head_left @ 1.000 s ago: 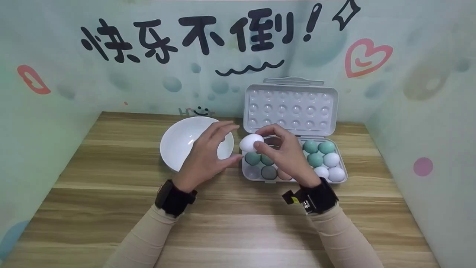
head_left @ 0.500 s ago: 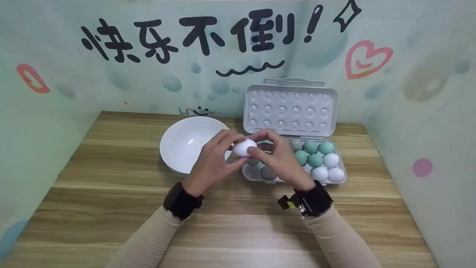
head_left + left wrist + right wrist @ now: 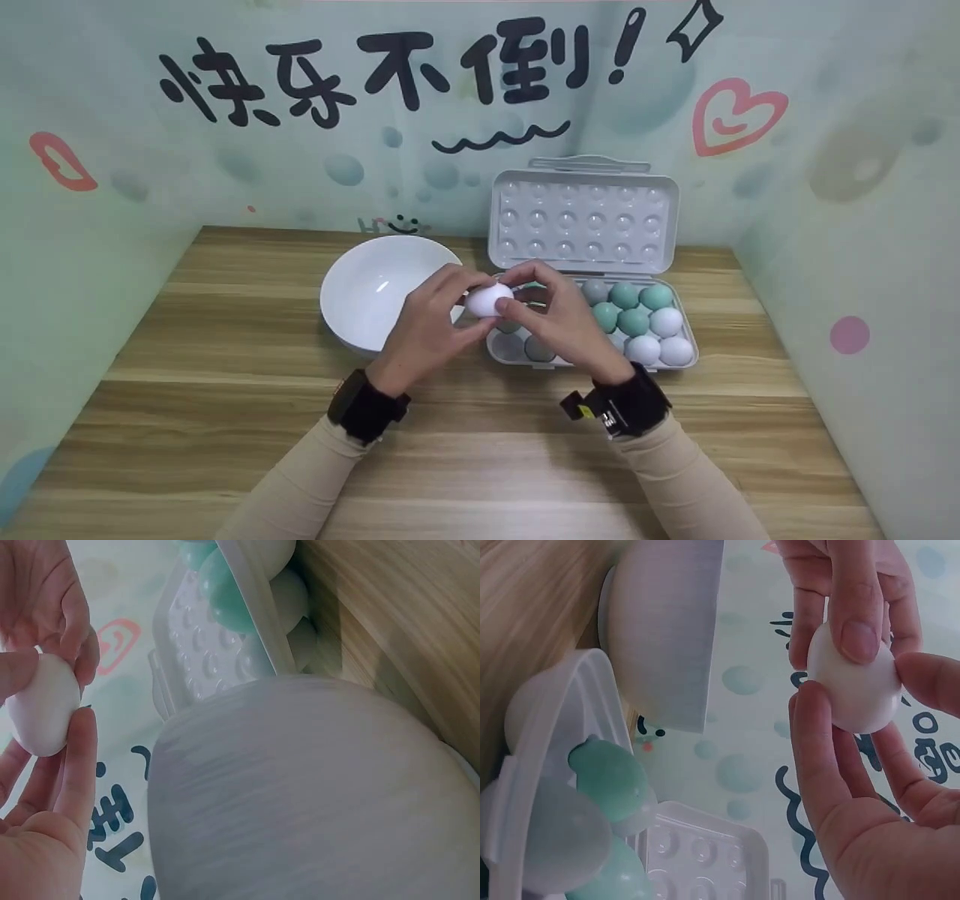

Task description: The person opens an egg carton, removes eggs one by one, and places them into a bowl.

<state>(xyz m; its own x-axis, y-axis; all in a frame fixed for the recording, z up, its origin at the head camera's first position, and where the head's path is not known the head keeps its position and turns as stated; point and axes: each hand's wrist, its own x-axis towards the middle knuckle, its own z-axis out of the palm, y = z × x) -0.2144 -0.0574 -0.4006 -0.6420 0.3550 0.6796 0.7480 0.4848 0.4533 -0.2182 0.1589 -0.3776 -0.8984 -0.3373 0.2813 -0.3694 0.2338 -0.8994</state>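
Note:
Both hands meet around one white egg [image 3: 481, 301], held in the air between the bowl and the egg box. My left hand [image 3: 429, 321] grips the egg's left side with thumb below and fingers above. From the other side, the thumb and fingers of my right hand [image 3: 564, 319] pinch it too. In the right wrist view the egg [image 3: 855, 686] looks whole, with fingertips all around it. Under the right hand lies the egg box [image 3: 692, 341], its front left part hidden by that hand. Beside the left hand stands a white bowl [image 3: 356, 289], partly covered by the fingers.
Several green eggs [image 3: 625, 295] and white eggs [image 3: 643, 350] sit in the box. Its dimpled lid [image 3: 581, 219] stands raised at the back, against the printed backdrop [image 3: 262, 172]. Everything rests on a wood-grain table [image 3: 225, 360].
The left hand has come right and closed its fingers on the egg, which the right hand brought slightly left. In the last half second the hands have hardly moved.

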